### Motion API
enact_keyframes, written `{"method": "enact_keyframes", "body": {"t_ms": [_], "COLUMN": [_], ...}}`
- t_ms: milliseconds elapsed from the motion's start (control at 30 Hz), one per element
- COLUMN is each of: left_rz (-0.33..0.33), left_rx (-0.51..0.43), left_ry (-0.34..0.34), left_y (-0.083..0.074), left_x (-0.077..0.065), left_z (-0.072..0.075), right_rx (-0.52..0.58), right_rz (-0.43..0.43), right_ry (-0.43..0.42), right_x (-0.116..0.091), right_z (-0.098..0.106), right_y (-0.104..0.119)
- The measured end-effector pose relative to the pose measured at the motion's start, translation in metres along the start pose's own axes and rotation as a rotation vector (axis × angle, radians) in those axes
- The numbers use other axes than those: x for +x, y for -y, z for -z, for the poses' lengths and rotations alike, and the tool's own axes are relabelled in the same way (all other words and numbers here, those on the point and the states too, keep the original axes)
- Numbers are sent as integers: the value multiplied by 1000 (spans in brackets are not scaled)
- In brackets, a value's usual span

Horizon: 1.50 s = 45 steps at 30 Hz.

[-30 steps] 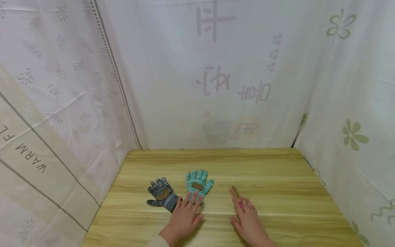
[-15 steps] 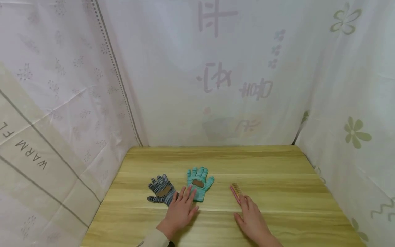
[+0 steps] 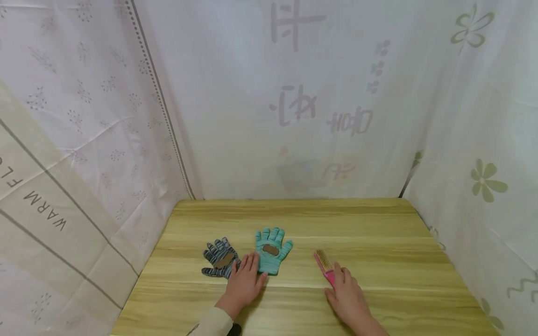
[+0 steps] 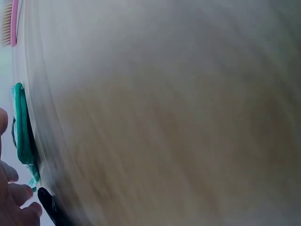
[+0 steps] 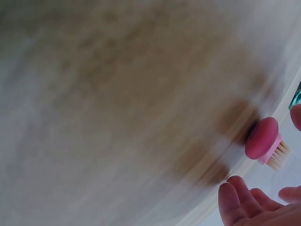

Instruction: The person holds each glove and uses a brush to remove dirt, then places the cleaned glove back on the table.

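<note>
A pink brush [image 3: 323, 262] lies bristles up on the table, right of centre in the head view. My right hand [image 3: 348, 296] is at its handle end. In the right wrist view, gaps show between the brush [image 5: 263, 139] and the spread fingers [image 5: 230, 200]. A green knitted glove [image 3: 271, 263] and a grey-black knitted glove [image 3: 216, 261], each with a brown patch, lie flat to the left. My left hand [image 3: 244, 284] lies at their lower edges with extended fingers, covering part of the dark glove's cuff. Whether it touches the green one I cannot tell.
The wood-grain table [image 3: 378, 233] runs back to a hanging white cloth [image 3: 235, 154]. Printed cloths hang along its left and right sides too. Beyond the brush, the right part of the table shows bare wood.
My left hand has drawn back from over the green glove's cuff to the space between the gloves. My right hand has slid back and right, so more of the pink handle shows.
</note>
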<state>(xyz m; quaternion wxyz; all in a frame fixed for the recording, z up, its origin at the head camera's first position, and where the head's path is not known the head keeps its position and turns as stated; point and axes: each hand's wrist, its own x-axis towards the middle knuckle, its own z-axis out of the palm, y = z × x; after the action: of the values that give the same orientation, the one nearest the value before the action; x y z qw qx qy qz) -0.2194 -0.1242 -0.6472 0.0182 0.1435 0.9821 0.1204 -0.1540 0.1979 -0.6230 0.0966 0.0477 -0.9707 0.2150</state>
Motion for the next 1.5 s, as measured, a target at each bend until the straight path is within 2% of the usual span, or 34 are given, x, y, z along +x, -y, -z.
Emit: {"method": "enact_keyframes", "body": {"t_ms": [167, 233, 333, 500, 667, 800, 900, 1000, 1133, 1233, 1500], "left_rz": [40, 46, 46, 51, 65, 110, 130, 135, 150, 178, 255], "left_rx": [1, -3, 1, 35, 29, -8, -65, -173, -391, -517, -712], "left_ry": [25, 6, -58, -126, -125, -121, -125, -108, -54, -29, -18], "left_y": [-1, -2, -4, -7, -11, -11, -8, -7, -8, -9, -14], "left_x": [2, 3, 6, 12, 17, 21, 26, 33, 41, 44, 45], "left_z": [-4, -4, -2, 5, 8, 8, 7, 8, 12, 15, 16], "right_rx": [-41, -61, -67, -43, -19, -14, -17, -20, -21, -22, -49], "right_rz": [-63, -72, -92, -127, -167, -171, -162, -152, -149, -151, -145], "right_ry": [44, 52, 71, 98, 137, 158, 158, 161, 170, 173, 169], "right_x": [2, 4, 6, 8, 8, 10, 12, 14, 16, 16, 15], "right_z": [1, 2, 1, -1, -2, -4, -5, -4, -2, -3, -5], "right_y": [-2, -2, -3, -4, -5, -6, -7, -7, -7, -7, -7]}}
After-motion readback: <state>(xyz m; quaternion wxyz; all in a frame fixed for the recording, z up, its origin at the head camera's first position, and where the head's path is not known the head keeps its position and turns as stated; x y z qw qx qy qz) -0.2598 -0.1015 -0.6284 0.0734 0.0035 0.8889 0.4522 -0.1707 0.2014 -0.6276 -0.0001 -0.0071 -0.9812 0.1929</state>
